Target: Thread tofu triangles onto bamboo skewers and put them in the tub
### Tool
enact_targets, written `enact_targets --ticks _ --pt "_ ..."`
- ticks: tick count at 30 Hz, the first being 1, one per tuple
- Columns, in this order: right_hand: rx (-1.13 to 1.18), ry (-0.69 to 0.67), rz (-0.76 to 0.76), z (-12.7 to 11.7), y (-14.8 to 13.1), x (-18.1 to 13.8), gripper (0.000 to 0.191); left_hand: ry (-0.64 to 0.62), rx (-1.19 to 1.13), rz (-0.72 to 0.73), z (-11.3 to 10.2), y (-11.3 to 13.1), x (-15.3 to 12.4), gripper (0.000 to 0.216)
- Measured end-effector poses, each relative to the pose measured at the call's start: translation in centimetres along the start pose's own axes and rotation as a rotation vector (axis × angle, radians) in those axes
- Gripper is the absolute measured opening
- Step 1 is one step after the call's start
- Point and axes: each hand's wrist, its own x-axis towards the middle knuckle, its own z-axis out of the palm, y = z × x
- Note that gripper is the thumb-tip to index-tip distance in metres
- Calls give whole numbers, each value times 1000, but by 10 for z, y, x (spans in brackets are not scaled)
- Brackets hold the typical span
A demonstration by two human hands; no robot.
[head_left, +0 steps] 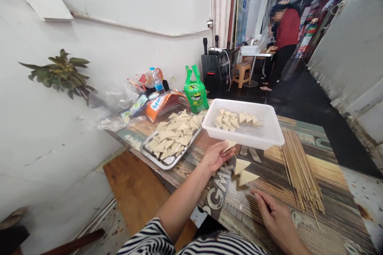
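L hand (216, 157) w/ triangle (230, 145), prob. skewered

From here I make out a shiny metal tray (169, 166), a smooth plastic tub (239, 138), matt wooden skewers (302, 171) and a glossy plastic bag (196, 102).

Standing here, best legible text is on the tabletop (332, 169): big pale printed capitals, G and M clear, partial P before them, maybe an R after. Lone K-like letter near the white tub (243, 137), C-like one by the far edge. Orange packet (152, 109): bold blue characters on white, can't resolve them. Green bag (197, 101): small lettering under the cartoon, unreadable. Bottle (158, 83) label and blue wall board (242, 14): print too small or blurred.
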Motion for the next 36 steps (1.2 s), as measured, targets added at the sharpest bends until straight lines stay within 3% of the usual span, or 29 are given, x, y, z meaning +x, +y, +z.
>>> enact_targets --ticks 36 --pt "-1 13 41 7 1 6 31 -74 45 -31 8 -13 -6 23"
